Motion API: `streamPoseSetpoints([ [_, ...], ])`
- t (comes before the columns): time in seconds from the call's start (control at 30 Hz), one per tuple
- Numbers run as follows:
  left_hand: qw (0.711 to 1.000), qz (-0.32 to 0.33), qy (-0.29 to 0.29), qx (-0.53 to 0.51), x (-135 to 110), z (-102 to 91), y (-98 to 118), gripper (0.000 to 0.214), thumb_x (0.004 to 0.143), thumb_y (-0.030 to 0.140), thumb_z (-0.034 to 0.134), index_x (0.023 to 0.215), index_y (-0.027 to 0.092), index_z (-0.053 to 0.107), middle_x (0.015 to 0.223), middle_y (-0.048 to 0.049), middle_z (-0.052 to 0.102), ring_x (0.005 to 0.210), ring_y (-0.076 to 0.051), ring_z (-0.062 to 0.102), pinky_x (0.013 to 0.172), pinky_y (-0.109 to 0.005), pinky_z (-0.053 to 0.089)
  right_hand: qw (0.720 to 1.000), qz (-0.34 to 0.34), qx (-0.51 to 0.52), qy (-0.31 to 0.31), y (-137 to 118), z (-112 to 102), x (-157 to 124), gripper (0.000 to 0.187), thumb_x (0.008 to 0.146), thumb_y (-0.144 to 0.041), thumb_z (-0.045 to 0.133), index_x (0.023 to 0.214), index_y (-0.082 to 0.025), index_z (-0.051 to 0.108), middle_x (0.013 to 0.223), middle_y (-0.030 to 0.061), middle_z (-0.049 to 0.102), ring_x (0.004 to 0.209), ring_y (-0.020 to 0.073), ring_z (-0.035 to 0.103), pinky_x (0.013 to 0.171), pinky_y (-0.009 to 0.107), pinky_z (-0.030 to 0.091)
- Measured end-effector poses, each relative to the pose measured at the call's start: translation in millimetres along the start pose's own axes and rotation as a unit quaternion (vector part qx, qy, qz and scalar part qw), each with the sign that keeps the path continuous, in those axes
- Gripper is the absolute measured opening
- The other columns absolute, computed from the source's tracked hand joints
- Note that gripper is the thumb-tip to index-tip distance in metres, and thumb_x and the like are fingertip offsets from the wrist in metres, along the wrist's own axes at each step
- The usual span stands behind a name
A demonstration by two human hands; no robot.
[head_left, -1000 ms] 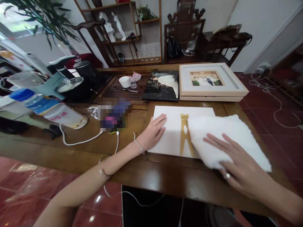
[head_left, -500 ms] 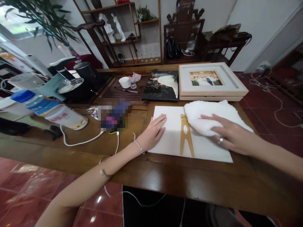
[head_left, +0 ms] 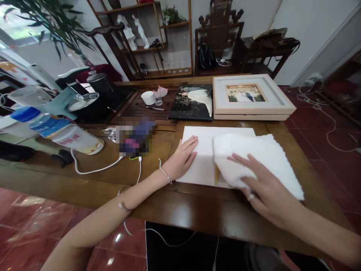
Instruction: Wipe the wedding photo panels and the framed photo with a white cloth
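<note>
- Your left hand (head_left: 182, 160) lies flat on the left part of the white board (head_left: 201, 165), fingers extended and holding nothing.
- Your right hand (head_left: 262, 188) rests on the white cloth (head_left: 273, 158), fingers stretched and somewhat spread; I cannot tell whether the thumb pinches its edge.
- The cloth covers much of the board's right side and hides most of a flat yellow piece (head_left: 217, 175); you see only a strip of it, below the cloth's left edge.
- The board lies near your edge of the wooden surface (head_left: 194, 210).
- Just beyond the board sit a dark picture panel (head_left: 191, 101) and a framed picture (head_left: 246, 93), side by side.
- Left of your left hand, a pixelated object (head_left: 135, 137) has a white cable (head_left: 97, 171) running by it.
- Farther left, a blue-capped bottle (head_left: 79, 140) leans on its side.
- A white cup (head_left: 148, 98) stands behind, well apart from your hands.
</note>
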State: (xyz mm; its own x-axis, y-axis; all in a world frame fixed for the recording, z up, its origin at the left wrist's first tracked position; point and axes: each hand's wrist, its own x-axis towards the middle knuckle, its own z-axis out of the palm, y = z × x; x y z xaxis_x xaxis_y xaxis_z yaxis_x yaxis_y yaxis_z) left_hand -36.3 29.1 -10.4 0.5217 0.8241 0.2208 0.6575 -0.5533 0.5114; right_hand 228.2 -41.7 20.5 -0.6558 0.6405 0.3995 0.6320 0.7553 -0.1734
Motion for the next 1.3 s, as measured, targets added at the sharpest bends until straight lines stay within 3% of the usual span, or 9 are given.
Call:
streamPoseSetpoints([
  [0.13,1.000,0.001,0.001,0.003,0.0,0.8,-0.6,0.042,0.095,0.022,0.034,0.137,0.014,0.037,0.146,-0.0155,0.037,0.139,-0.024,0.027,0.113,-0.055,0.018,0.995,-0.073,0.055,-0.032,-31.3,-2.2,-15.5,0.014,0.069,-0.004,0.048,0.064,-0.016,0.054,0.144,0.0195,0.035,0.133,0.0368,0.029,0.104,0.065,0.028],
  [0.23,1.000,0.002,0.000,0.004,0.1,0.5,-0.4,0.042,0.095,0.022,0.034,0.137,0.014,0.037,0.146,-0.0154,0.037,0.139,-0.024,0.027,0.113,-0.055,0.018,0.990,-0.114,0.061,-0.051,-34.1,-2.1,-14.2,0.013,0.065,-0.005,0.052,0.060,-0.017,0.052,0.144,0.0189,0.036,0.132,0.0380,0.031,0.104,0.065,0.028],
  [0.47,1.000,0.003,-0.001,0.004,0.0,-0.2,-0.2,0.042,0.095,0.023,0.034,0.136,0.014,0.038,0.145,-0.0159,0.037,0.139,-0.025,0.027,0.113,-0.056,0.019,0.995,-0.086,0.029,-0.040,17.1,4.4,19.2,0.018,0.078,-0.011,0.047,0.084,-0.016,0.063,0.136,0.0184,0.047,0.132,0.0295,0.035,0.104,0.058,0.033],
  [0.6,1.000,0.001,-0.001,0.003,-0.1,-0.3,-0.5,0.042,0.095,0.022,0.034,0.136,0.014,0.038,0.146,-0.0154,0.037,0.139,-0.025,0.027,0.113,-0.056,0.019,0.997,-0.055,0.000,-0.052,48.4,4.3,48.4,0.022,0.083,-0.014,0.045,0.096,-0.016,0.063,0.132,0.0184,0.051,0.125,0.0284,0.044,0.101,0.054,0.038],
  [0.8,1.000,0.002,-0.002,0.000,-0.3,-0.8,-0.9,0.043,0.096,0.023,0.033,0.137,0.015,0.037,0.146,-0.0152,0.036,0.139,-0.025,0.026,0.113,-0.056,0.018,0.997,0.032,-0.056,-0.048,63.9,6.7,79.1,0.023,0.087,-0.018,0.042,0.099,-0.019,0.062,0.115,0.0120,0.063,0.109,0.0284,0.057,0.085,0.048,0.051],
  [0.93,1.000,0.003,0.002,-0.001,-0.5,-0.1,-1.4,0.043,0.096,0.025,0.033,0.137,0.016,0.037,0.146,-0.0149,0.037,0.139,-0.024,0.027,0.113,-0.055,0.019,0.996,0.000,-0.083,-0.034,45.4,13.6,70.3,0.021,0.081,-0.013,0.047,0.092,-0.013,0.065,0.125,0.0191,0.056,0.120,0.0331,0.049,0.095,0.054,0.043],
  [1.1,1.000,0.008,0.007,-0.004,-0.4,0.6,-1.4,0.042,0.096,0.024,0.033,0.137,0.017,0.037,0.146,-0.0144,0.037,0.139,-0.024,0.027,0.113,-0.055,0.019,0.993,-0.070,-0.073,-0.064,-6.9,16.3,36.7,0.022,0.064,-0.013,0.065,0.086,-0.014,0.066,0.131,0.0230,0.050,0.126,0.0416,0.039,0.098,0.061,0.037],
  [1.3,1.000,0.005,-0.003,-0.008,-0.2,-0.4,-1.2,0.043,0.095,0.020,0.032,0.137,0.017,0.037,0.146,-0.0145,0.036,0.139,-0.024,0.026,0.113,-0.055,0.018,0.992,-0.111,-0.034,-0.057,-62.6,9.8,8.8,0.007,0.072,-0.023,0.064,0.071,-0.017,0.064,0.127,0.0230,0.054,0.122,0.0424,0.043,0.094,0.061,0.040],
])
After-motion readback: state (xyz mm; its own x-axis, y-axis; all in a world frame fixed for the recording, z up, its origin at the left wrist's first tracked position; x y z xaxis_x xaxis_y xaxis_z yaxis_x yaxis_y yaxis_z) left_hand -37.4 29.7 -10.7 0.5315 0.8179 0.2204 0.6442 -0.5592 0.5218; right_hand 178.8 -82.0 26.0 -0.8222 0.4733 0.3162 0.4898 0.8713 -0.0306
